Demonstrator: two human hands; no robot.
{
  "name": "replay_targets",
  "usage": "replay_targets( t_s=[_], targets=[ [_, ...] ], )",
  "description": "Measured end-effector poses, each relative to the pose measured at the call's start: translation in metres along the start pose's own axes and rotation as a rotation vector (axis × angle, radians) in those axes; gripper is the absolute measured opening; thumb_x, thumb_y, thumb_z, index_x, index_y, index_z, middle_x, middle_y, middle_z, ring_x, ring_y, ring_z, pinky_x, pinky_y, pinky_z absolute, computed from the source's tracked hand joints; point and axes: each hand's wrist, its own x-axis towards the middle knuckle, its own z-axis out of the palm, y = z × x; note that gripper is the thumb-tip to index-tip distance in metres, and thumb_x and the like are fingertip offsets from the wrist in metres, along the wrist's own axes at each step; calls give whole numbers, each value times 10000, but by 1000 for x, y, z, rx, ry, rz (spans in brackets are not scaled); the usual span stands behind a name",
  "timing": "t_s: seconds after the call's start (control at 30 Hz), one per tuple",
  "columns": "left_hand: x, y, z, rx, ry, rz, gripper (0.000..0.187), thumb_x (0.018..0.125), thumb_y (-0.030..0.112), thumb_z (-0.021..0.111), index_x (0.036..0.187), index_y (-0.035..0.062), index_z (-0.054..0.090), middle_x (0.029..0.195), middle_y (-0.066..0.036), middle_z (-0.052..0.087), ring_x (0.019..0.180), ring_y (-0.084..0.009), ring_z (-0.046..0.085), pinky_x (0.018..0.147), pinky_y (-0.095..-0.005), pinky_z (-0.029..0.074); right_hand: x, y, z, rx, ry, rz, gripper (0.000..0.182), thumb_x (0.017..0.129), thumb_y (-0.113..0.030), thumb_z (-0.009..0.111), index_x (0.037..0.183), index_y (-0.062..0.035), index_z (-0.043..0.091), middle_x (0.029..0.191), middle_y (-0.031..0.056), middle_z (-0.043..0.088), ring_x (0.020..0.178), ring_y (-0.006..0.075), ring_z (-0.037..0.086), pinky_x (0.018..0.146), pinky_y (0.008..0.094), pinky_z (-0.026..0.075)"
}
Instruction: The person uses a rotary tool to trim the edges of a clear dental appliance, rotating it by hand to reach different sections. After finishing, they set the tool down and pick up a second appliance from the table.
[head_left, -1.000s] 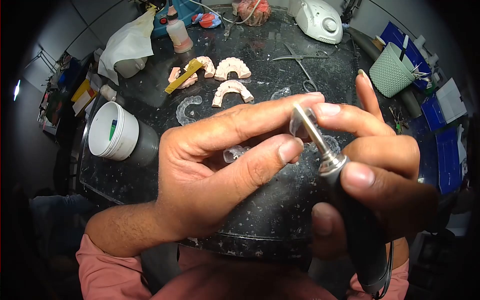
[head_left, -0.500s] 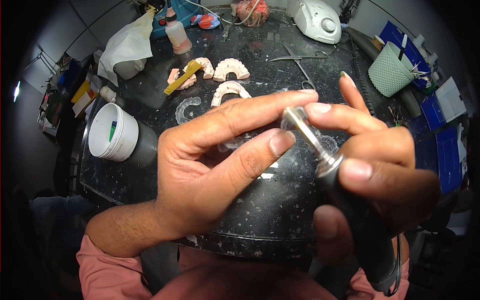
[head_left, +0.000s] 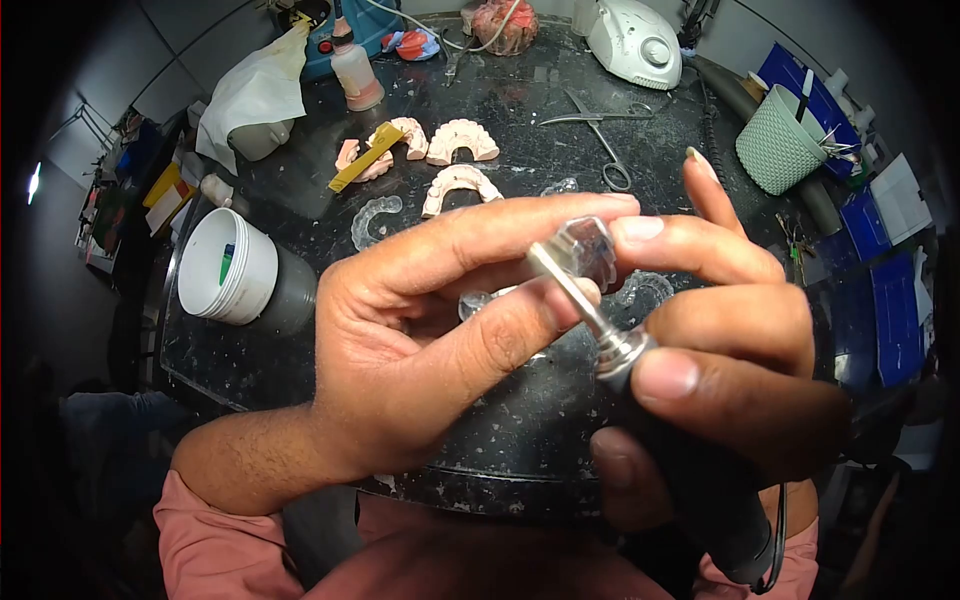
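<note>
Between thumb and index finger, my left hand point(head_left: 430, 310) pinches a clear dental aligner point(head_left: 590, 248), partly hidden by the fingers. My right hand point(head_left: 730, 340) is wrapped round the black grip of a rotary handpiece point(head_left: 690, 480), whose cord hangs from its lower end. The handpiece's metal tip point(head_left: 575, 285) crosses in front of the aligner, close to my left thumb; whether it touches cannot be made out. A fingertip of my right hand rests by the aligner's far edge. More clear aligners lie on the bench, one point(head_left: 375, 222) left of my hands and one point(head_left: 645, 290) behind the handpiece.
Pink dental models point(head_left: 462, 142) stand on the black bench point(head_left: 480, 80), with a yellow strip point(head_left: 365, 160) across some. Scissors point(head_left: 598, 125) lie behind my hands. A white tub point(head_left: 230, 268) is at left, a green basket point(head_left: 778, 145) at right, a white control unit point(head_left: 635, 45) at the back.
My right hand has shifted left with the handpiece, and its tip now sits further left across the aligner. More of the aligner shows between the fingers. My left hand has barely moved.
</note>
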Motion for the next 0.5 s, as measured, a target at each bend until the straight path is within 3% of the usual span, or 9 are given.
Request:
replay_targets(
  t_s=[0.07,0.27,0.5],
  targets=[
    [-1,2,1,38,-13,-32,389,858,74,593,1226,-45,549,1208,-158,603,1088,-206,588,976,-362,446,-1,0,4,56,92,42,343,827,-273,702,1067,-153,489,891,50,528,1005,308,600,1034,633,307],
    [0,1,3,25,25,-21,410,845,51,587,1240,-48,543,1203,-159,603,1041,-207,609,942,-351,473,4,-4,-8,10,-41,42,306,849,-248,679,1076,-158,496,898,47,534,1031,316,592,1041,642,283],
    [0,4,1,140,77,-41,447,843,83,583,1263,-58,523,1191,-165,605,980,-166,610,898,-304,483,1,-8,-2,40,25,120,297,857,-255,662,1082,-160,493,890,52,527,1034,320,593,1045,653,261]
  ],
)
